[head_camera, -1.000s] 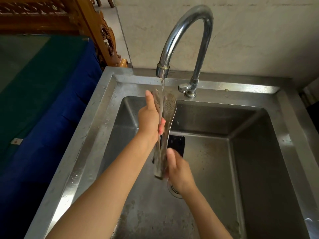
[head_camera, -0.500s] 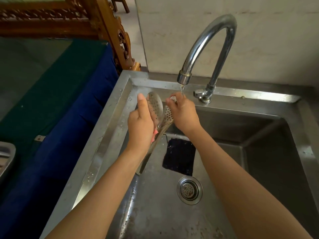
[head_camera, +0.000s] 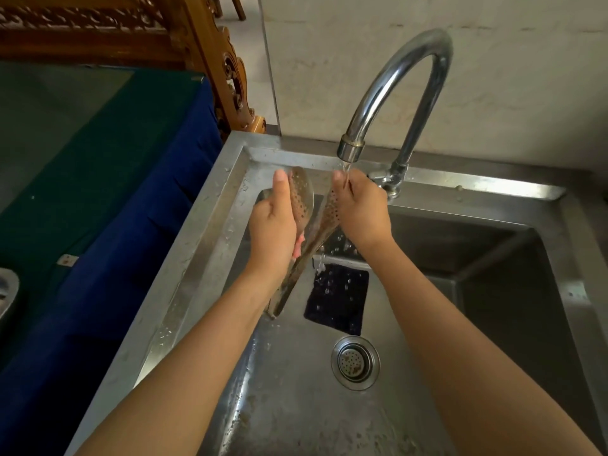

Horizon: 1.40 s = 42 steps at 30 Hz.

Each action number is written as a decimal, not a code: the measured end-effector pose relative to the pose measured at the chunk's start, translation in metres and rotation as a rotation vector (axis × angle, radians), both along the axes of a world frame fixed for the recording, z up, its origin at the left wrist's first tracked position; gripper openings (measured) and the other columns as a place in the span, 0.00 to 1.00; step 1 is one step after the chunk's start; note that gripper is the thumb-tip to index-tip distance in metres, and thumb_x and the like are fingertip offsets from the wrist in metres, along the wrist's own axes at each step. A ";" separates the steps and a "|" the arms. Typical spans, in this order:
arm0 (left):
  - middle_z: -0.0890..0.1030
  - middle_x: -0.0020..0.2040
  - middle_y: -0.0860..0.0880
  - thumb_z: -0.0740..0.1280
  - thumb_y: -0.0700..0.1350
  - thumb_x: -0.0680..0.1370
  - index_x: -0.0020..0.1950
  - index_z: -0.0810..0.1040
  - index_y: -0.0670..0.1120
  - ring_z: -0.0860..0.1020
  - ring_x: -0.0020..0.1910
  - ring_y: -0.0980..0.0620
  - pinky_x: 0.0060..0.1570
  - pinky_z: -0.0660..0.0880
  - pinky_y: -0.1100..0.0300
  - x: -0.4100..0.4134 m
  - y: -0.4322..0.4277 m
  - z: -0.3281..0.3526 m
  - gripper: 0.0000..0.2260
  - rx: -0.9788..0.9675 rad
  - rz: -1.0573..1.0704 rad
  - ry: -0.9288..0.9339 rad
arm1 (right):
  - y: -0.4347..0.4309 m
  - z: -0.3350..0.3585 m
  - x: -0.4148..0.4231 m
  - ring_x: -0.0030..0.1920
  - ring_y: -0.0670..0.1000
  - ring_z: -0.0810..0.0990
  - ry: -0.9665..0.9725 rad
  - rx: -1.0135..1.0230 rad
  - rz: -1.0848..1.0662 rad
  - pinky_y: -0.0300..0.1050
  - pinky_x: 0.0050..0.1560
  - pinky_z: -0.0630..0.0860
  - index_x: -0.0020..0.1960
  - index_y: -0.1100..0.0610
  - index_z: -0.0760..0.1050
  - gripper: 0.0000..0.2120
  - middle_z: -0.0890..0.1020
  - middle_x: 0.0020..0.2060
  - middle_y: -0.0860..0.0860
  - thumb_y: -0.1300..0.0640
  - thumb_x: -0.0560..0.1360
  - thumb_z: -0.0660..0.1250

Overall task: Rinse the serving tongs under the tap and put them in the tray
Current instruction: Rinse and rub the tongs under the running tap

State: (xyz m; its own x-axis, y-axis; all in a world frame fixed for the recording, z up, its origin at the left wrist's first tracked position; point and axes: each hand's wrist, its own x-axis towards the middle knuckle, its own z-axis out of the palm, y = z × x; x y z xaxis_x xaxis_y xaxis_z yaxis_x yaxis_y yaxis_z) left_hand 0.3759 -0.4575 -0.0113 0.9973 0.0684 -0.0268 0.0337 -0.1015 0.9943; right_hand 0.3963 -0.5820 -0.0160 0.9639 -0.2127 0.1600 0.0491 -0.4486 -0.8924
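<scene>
Left perforated head of the steel serving tongs [head_camera: 301,200]: its left side is covered by the left hand [head_camera: 271,228].
Right perforated head: mostly behind the right hand [head_camera: 360,210]; only a dotted strip shows.
Tong handles: the upper stretch is hidden behind the left wrist.
Round steel tray [head_camera: 7,291]: cut by the left edge; contents cannot be told.
Carved brown wooden furniture [head_camera: 197,44]: cut off at the top edge.
Dark rectangular cloth or sponge [head_camera: 337,301] on the sink floor: material unclear.

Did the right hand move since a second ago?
Yes. The right hand went up from the tongs' handle end near the drain to the spoon end, under the tap.
</scene>
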 end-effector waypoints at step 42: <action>0.73 0.21 0.50 0.53 0.60 0.80 0.35 0.75 0.44 0.67 0.17 0.55 0.17 0.63 0.66 0.038 -0.074 -0.002 0.25 -0.397 -0.136 0.357 | -0.001 -0.056 -0.085 0.22 0.42 0.67 0.303 0.572 0.106 0.32 0.23 0.65 0.33 0.52 0.67 0.17 0.69 0.20 0.42 0.48 0.78 0.58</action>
State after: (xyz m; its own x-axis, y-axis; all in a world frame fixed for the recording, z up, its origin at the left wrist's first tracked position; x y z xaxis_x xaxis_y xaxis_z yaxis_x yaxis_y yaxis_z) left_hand 0.4143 -0.5312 -0.0129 0.9207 -0.1450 -0.3623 0.3884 0.2517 0.8864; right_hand 0.3108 -0.5828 -0.0721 0.9690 -0.0850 -0.2321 -0.2240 0.0947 -0.9700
